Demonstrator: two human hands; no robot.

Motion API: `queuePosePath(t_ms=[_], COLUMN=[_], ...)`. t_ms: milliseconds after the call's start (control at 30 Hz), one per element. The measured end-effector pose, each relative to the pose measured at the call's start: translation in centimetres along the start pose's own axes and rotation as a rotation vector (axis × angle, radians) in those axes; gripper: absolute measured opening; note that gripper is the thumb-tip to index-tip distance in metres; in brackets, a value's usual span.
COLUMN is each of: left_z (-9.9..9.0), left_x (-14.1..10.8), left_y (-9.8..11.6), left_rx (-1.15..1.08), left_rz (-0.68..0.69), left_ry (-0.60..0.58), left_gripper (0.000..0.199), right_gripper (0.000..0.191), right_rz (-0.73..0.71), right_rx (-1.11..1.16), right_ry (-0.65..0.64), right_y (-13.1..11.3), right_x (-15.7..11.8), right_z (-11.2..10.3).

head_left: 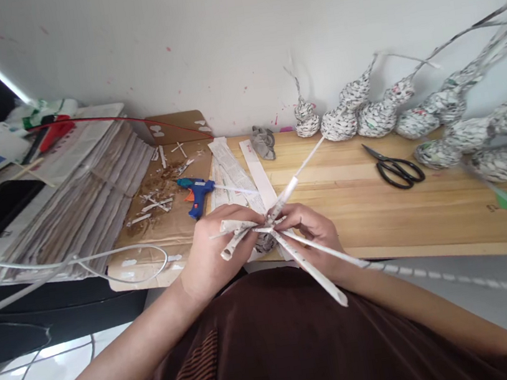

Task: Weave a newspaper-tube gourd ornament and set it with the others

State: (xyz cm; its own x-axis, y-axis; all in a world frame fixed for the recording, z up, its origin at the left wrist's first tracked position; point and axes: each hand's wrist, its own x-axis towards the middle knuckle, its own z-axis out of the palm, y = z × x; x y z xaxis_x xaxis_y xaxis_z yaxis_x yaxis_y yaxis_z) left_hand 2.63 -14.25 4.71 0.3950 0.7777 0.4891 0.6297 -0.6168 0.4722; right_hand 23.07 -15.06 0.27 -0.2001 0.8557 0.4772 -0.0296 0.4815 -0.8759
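Observation:
Both hands meet at a bundle of rolled newspaper tubes [311, 268] near the table's front edge. My left hand [216, 242] is closed around the crossing point from the left, with short tube ends sticking out over it. From the right, my right hand [313, 232] pinches the tubes close to the same crossing. One long thin paper tube [406, 269] runs off to the lower right, and another points up toward the wall. Below the crossing a dark woven part [265, 243] shows between the hands, mostly hidden by them.
A blue glue gun [197, 199] lies on cardboard [149, 255] among paper scraps. Flat newspaper strips [233, 161] lie mid-table. Black scissors [394, 165] rest at the right, before several woven gourd shapes [341, 121]. Stacked newspapers [93, 190] and a white cable [23, 263] occupy the left.

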Motion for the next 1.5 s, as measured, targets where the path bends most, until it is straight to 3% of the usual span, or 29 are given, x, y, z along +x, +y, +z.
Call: queuePosePath(t_ms=[67, 367, 533, 667, 767, 900, 967, 1067, 1133, 1200, 1300, 1400, 1500], left_z=[0.0, -0.1, -0.1, 0.0, 0.3, 0.6, 0.7, 0.7, 0.8, 0.9, 0.9, 1.0, 1.1], left_x=[0.0, 0.1, 0.1, -0.2, -0.5, -0.6, -0.4, 0.1, 0.3, 0.5, 0.4, 0.4, 0.4], left_y=[0.1, 0.8, 1.1, 1.1, 0.8, 0.2, 0.0, 0.2, 0.5, 0.7, 1.1, 1.3, 1.5], left_rx=[0.003, -0.013, -0.046, -0.042, -0.044, -0.064, -0.061, -0.042, -0.032, -0.022, 0.015, 0.037, -0.006], left_rz=[-0.005, 0.036, 0.022, 0.012, -0.013, -0.01, -0.003, -0.005, -0.01, -0.009, -0.006, -0.012, -0.051], left_ry=[-0.003, -0.002, 0.003, 0.012, 0.019, 0.048, 0.053, 0.059, 0.075, 0.106, 0.133, 0.128, 0.117], left_gripper=[0.007, 0.007, 0.006, 0.004, 0.004, 0.004, 0.005, 0.01, 0.011, 0.01, 0.01, 0.009, 0.009], right_gripper=[0.004, 0.016, 0.021, 0.024, 0.02, 0.014, 0.019, 0.031, 0.038, 0.041, 0.015, 0.022, 0.014], right_rz=[0.109, 0.586, 0.572, 0.539, 0.395, 0.159, 0.204, 0.466, 0.584, 0.531, 0.253, -0.011, -0.103], right_rx=[0.108, 0.476, 0.446, 0.397, 0.272, 0.14, 0.175, 0.292, 0.231, 0.022, -0.247, -0.316, -0.334], right_ry=[0.032, 0.164, 0.074, 0.121, 0.129, 0.023, 0.01, 0.044, 0.06, 0.064, 0.07, 0.043, -0.004], right_y=[0.0, 1.4, 1.0, 0.8, 0.7, 0.4, 0.4, 0.4, 0.3, 0.1, -0.3, -0.6, -0.8], right_x=[-0.1, 0.6, 1.4, 1.3, 1.0, 1.0, 1.2, 1.2, 1.0, 0.8, 0.4, 0.5, 0.8], right_z=[0.2, 0.8, 1.1, 1.4, 1.2, 0.5, 0.3, 0.2, 0.1, 0.0, -0.1, -0.1, 0.1])
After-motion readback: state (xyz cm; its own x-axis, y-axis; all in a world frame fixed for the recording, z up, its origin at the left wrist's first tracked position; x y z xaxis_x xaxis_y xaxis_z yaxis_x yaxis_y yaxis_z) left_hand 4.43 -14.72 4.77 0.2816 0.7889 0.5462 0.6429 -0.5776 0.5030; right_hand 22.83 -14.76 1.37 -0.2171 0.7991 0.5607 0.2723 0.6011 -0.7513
